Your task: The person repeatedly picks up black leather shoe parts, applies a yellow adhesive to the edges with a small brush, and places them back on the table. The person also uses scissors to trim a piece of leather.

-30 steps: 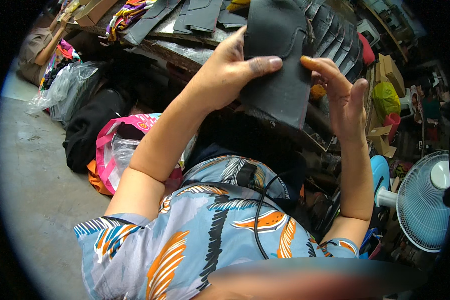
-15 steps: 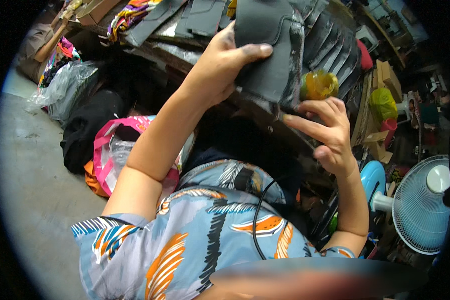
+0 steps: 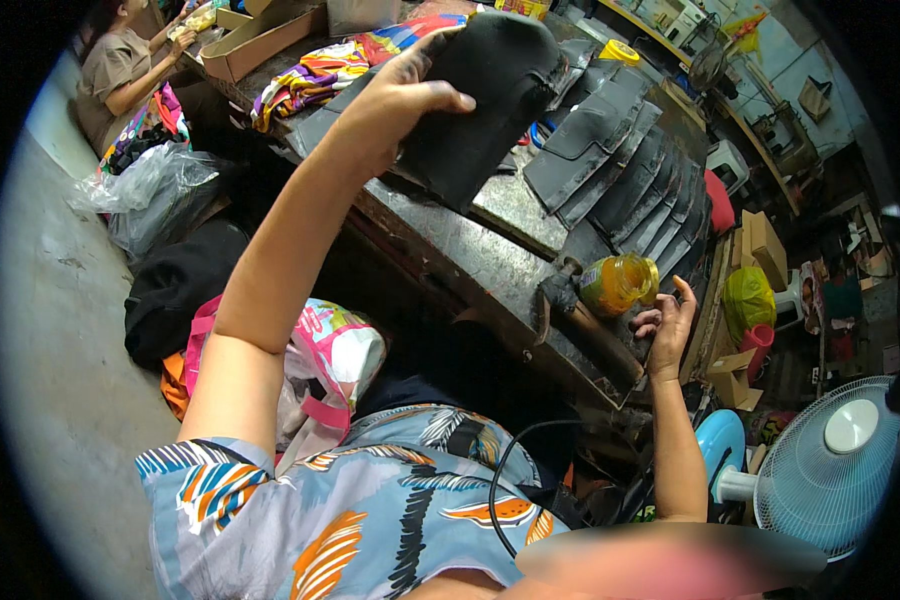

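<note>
My left hand (image 3: 395, 105) is closed on a black leather piece (image 3: 490, 105), lifted at a tilt above the workbench (image 3: 495, 255). The thumb lies across its face and the fingers are behind it, out of sight. At the bench's right end, my right hand (image 3: 667, 325) is beside an uncapped glass jar (image 3: 620, 285) of yellow-amber, glue-like stuff. Its index finger points up and the other fingers bend loosely, with nothing visible in them. A hammer (image 3: 602, 348) rests on the bench just below the jar.
Overlapping black leather pieces (image 3: 635, 185) cover the bench's far right. Colourful cloth (image 3: 315, 82) and a cardboard box (image 3: 260, 45) are at the far left, near another person (image 3: 120, 65). A fan (image 3: 830, 470) stands at my right, a pink-handled bag (image 3: 335, 365) below my left arm.
The leather piece has moved left and away from my right hand, carried by my left. My right hand has lowered from the leather's edge to beside the jar. The view has shifted, showing more bench.
</note>
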`<action>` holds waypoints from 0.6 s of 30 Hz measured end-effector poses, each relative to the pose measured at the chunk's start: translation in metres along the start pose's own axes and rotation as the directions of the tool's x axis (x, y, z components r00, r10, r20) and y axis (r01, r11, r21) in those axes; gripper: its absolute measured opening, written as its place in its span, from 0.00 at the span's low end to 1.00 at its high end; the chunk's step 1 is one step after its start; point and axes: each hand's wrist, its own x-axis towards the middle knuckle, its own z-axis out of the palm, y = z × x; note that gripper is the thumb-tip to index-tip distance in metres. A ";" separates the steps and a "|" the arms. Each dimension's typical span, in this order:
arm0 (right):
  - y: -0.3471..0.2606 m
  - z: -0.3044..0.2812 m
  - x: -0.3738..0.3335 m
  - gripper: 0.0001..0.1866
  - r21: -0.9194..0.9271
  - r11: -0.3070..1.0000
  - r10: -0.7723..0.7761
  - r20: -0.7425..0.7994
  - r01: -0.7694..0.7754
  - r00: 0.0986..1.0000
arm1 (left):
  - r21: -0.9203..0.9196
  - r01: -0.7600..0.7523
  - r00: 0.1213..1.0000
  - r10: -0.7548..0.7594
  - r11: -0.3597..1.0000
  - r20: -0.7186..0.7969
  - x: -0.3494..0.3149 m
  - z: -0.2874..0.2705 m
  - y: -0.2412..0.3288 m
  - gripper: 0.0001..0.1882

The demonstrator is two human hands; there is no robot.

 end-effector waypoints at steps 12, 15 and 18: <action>-0.002 0.012 0.005 0.29 0.165 0.981 0.101 0.015 -0.102 0.995 | -0.200 -0.021 0.993 -0.003 0.980 -0.117 0.059 -0.004 -0.011 0.34; -0.003 0.012 0.006 0.28 0.173 0.976 0.132 0.027 -0.135 0.991 | -0.192 -0.043 0.991 0.017 0.980 -0.136 0.096 -0.017 -0.024 0.31; -0.005 0.014 0.006 0.28 0.184 0.977 0.108 0.024 -0.111 0.994 | -0.234 -0.128 0.989 0.109 0.964 -0.096 0.146 -0.030 -0.057 0.27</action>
